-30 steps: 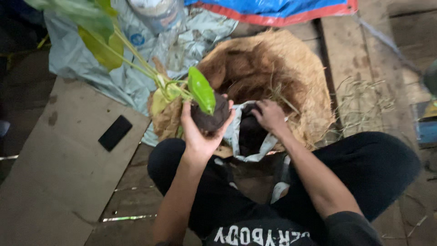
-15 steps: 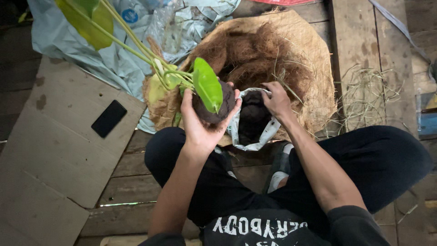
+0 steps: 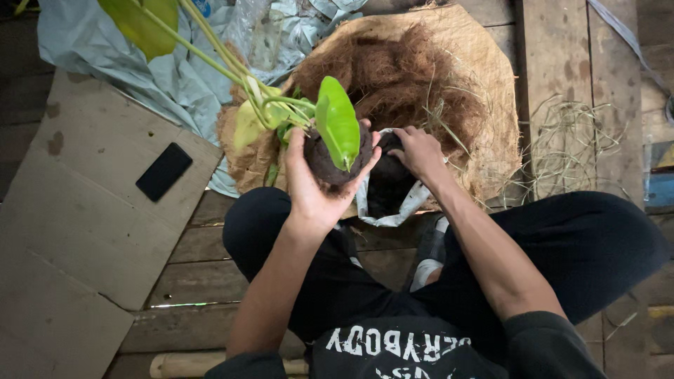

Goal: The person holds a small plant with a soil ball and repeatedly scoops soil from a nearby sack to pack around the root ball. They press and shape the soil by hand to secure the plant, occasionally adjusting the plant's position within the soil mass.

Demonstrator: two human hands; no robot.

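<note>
Head view: the person sits cross-legged on a plank floor point(image 3: 210, 242), looking down at both hands.

The left hand point(image 3: 316, 186) is cupped palm-up, fingers curled around a dark root ball point(image 3: 335, 158) of a plant point(image 3: 337, 119). One bright green leaf stands over the ball; long pale stems run from it toward 10 o'clock, ending in a yellow-green leaf point(image 3: 144, 21) at the top edge.

The right hand point(image 3: 420, 151) lies just beside the ball, at its 3 o'clock, palm down with fingers bent into the mouth of a small white bag point(image 3: 407, 203) of dark soil. Whether it grips anything inside cannot be told.

Behind both hands, at 12 o'clock, a wide nest of brown coir point(image 3: 414, 77) spreads out, touching the bag. Loose straw point(image 3: 569, 137) lies at the coir's 3 o'clock.

A grey plastic sheet point(image 3: 112, 70) lies at 10 o'clock from the left hand. A cardboard sheet point(image 3: 77, 245) sits at 8 o'clock, with a black phone point(image 3: 163, 171) flat on it, well apart from the hands.
</note>
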